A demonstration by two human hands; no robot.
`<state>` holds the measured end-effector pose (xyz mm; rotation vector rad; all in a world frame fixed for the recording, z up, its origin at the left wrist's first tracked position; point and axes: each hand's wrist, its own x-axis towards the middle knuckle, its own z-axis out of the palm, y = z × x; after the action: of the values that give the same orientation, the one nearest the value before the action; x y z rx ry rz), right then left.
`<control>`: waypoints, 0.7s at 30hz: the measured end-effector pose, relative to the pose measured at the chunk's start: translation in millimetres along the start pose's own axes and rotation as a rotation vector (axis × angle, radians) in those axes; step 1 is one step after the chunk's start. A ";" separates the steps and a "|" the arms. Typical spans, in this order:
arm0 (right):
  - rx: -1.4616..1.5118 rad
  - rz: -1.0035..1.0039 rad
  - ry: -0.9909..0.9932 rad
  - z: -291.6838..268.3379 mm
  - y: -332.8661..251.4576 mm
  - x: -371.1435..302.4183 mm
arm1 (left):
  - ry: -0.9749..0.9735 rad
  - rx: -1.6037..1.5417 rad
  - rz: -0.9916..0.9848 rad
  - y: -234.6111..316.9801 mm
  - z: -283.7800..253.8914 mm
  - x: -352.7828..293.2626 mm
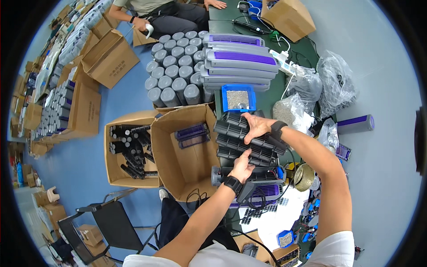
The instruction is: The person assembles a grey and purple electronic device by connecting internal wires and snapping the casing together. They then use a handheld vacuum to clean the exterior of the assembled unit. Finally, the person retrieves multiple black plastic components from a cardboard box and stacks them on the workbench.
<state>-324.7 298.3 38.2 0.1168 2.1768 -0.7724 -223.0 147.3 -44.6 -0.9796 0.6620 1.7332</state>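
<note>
Several black ribbed fan rollers [232, 130] lie side by side in a pile on the green table, right of an open cardboard box. My right hand [258, 127] reaches over the upper rollers, its thumb and fingers spread round one of them. Just below, my left hand [242, 167] is closed on the lowest roller of the pile, fingertips pointing away from me. The undersides of both hands are hidden. Close under my left hand sits a grey housing [216, 176] with a black ribbed roller in it.
The open box [178, 167] holds two purple-and-black parts; another box [133, 178] holds black cylinders. Beyond the pile stand a blue tray [224, 104] of small pieces, stacked grey-purple housings [242, 66] and many grey cylinders [171, 71]. Another person [187, 18] sits opposite. A chair [115, 227] stands left.
</note>
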 end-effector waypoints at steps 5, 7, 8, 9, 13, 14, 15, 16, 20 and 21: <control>-0.042 0.051 0.091 1.4 25.2 6.2 | -0.149 0.708 -0.136 25.3 1.4 -29.3; -0.074 0.036 0.138 7.9 38.7 5.1 | -0.146 1.206 0.203 45.0 3.6 -55.7; -0.067 0.064 0.139 9.0 39.6 3.4 | 0.071 1.373 0.671 50.2 2.4 -66.0; -0.070 0.092 0.140 8.2 34.4 3.5 | 0.188 1.249 0.980 58.0 -5.1 -56.3; 0.105 0.053 0.111 11.1 25.6 2.3 | 0.250 1.282 1.449 109.7 -14.9 -26.7; 0.159 0.028 0.070 11.0 23.0 2.4 | 0.236 1.333 1.471 117.7 -18.5 -18.8; 0.203 0.014 0.036 8.0 17.7 -0.7 | 0.210 1.370 1.497 122.1 -20.9 -8.4; 0.364 -0.057 -0.077 7.3 6.9 -7.4 | 0.055 1.329 1.320 125.4 -20.0 -3.6; 0.302 -0.105 -0.145 8.3 2.5 -1.7 | -0.110 1.440 1.112 131.0 -39.9 4.2; 0.299 -0.099 -0.138 2.3 -9.3 -5.4 | -0.057 1.498 1.110 130.1 -46.5 0.6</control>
<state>-322.6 290.4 45.5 0.1053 1.9381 -1.1266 -330.5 64.7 -70.9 0.6316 2.2273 1.3762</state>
